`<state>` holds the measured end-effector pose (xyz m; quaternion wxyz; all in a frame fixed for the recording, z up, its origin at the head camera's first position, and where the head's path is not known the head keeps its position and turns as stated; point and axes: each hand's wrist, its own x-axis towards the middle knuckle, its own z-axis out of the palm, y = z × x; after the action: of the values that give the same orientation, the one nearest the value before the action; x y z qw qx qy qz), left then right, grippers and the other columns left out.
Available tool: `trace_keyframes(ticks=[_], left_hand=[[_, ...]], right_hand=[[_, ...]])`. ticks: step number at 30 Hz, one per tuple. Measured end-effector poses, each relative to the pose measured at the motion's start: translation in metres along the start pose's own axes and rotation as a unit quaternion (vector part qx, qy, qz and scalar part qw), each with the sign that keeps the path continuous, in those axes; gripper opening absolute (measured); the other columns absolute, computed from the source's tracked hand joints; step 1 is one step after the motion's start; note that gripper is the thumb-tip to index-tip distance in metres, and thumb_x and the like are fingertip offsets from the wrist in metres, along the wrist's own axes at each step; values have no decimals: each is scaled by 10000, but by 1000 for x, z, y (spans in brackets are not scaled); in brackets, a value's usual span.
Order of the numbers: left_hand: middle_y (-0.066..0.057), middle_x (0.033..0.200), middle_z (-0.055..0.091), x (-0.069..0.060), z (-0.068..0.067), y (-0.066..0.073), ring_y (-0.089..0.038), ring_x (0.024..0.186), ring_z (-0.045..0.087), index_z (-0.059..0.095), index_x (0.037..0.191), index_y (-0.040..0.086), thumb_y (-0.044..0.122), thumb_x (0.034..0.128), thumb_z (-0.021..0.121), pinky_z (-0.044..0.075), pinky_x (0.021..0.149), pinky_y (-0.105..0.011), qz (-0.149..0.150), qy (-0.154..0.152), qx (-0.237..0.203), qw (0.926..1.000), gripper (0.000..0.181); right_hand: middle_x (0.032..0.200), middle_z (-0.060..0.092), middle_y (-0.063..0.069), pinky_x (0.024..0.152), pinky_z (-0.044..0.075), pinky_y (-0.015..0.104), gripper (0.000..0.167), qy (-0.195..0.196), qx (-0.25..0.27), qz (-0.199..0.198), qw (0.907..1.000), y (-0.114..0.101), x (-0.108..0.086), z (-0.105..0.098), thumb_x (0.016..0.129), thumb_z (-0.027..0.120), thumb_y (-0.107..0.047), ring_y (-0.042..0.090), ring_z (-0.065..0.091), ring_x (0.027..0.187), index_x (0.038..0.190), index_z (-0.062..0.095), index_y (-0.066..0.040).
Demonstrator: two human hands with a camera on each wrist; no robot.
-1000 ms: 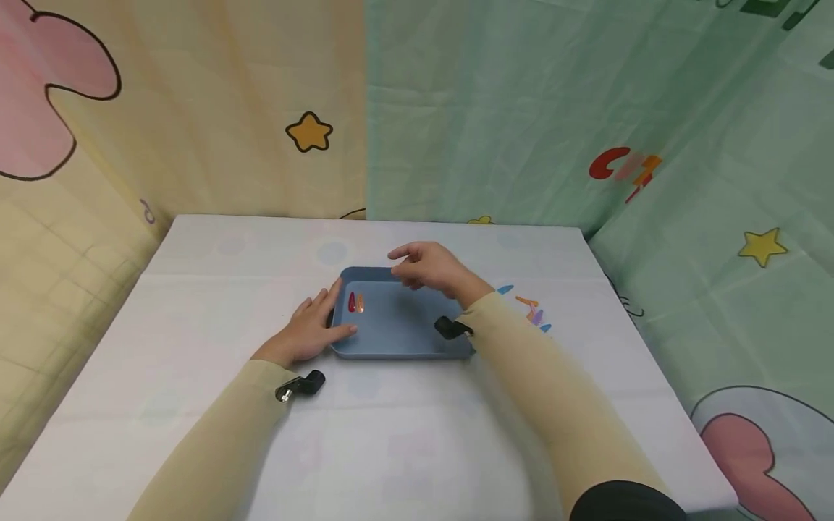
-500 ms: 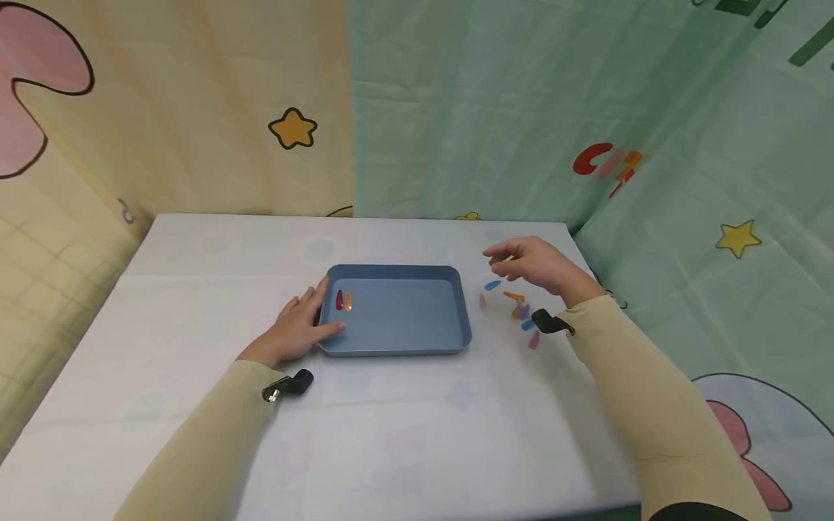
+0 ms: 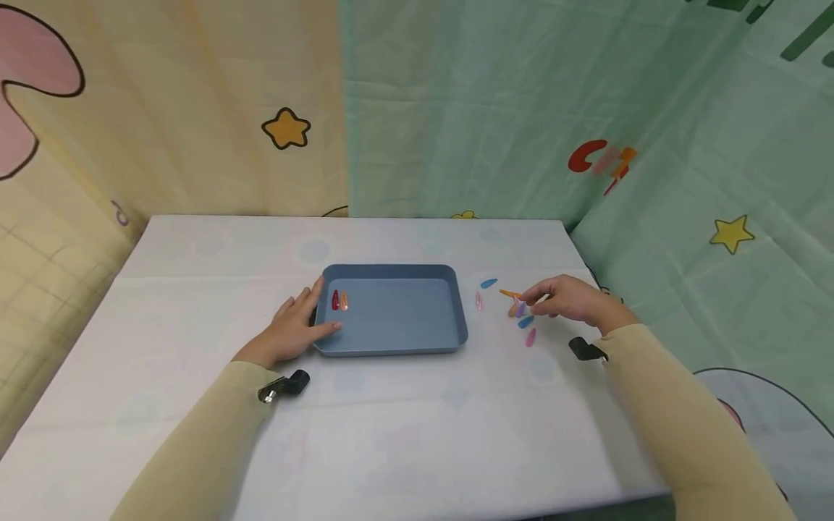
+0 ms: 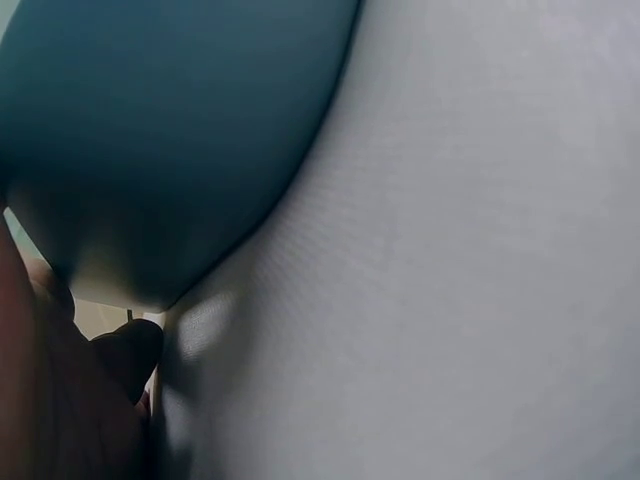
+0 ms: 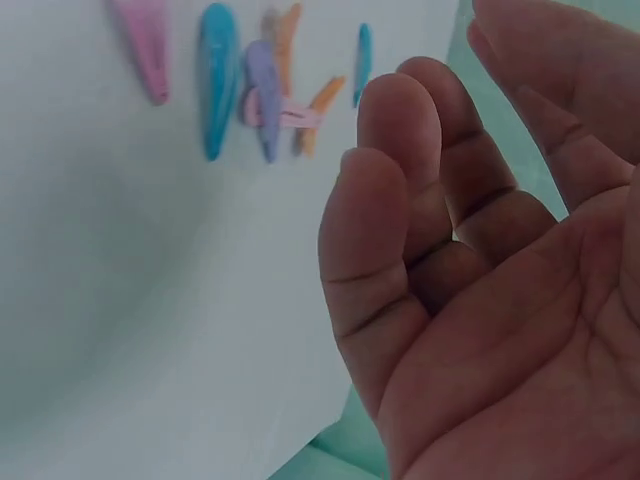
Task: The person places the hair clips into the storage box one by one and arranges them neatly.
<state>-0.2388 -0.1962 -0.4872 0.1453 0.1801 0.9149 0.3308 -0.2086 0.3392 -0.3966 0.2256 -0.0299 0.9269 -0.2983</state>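
My left hand rests along the left side of a blue-grey tray, thumb over the rim and fingers spread. Inside the tray, near that side, a red hair clip and an orange hair clip lie side by side. To the right of the tray, my right hand hovers at a loose group of hair clips, fingers bent and nothing seen in them. The right wrist view shows a blue hair clip, a purple hair clip and a pink hair clip beyond the fingertips.
A pale pink clip and a blue clip lie between tray and pile. The white-covered table meets a yellow and green curtain at its back and sides.
My right hand has moved from above the tray rightward, then down to the loose hair clips. The left hand keeps its place on the tray; the view has shifted slightly.
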Motion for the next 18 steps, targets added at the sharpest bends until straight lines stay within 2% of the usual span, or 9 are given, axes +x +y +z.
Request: trace_keyframes(ticks=[4,8,18], left_hand=[[-200,1773,81,1,-1,1,-435,1647,15,-75,1705,263,672,973,608,-39,1325,-608,-60,-14,-2,10000,1082],[-232,1764,87,0,-1,1,-466,1636,18,-64,1708,234,670,971,611,-35,1312,-641,25,9,-15,10000,1091],[-215,1769,90,3,-1,-1,-456,1639,29,-79,1705,213,615,989,623,-37,1321,-612,-20,-52,19,10000,1080]], right_hand=[[1196,725,113,855,567,320,375,-102,8,32,9999,10,-3,6,969,722,-161,225,627,1039,1332,735,-68],[1049,710,40,780,523,282,366,-171,-63,-26,9998,17,-4,12,948,737,-161,182,580,935,1303,755,-74],[959,729,0,757,489,244,333,-445,-208,-284,9984,26,-6,24,914,762,-104,145,577,882,1240,778,-40]])
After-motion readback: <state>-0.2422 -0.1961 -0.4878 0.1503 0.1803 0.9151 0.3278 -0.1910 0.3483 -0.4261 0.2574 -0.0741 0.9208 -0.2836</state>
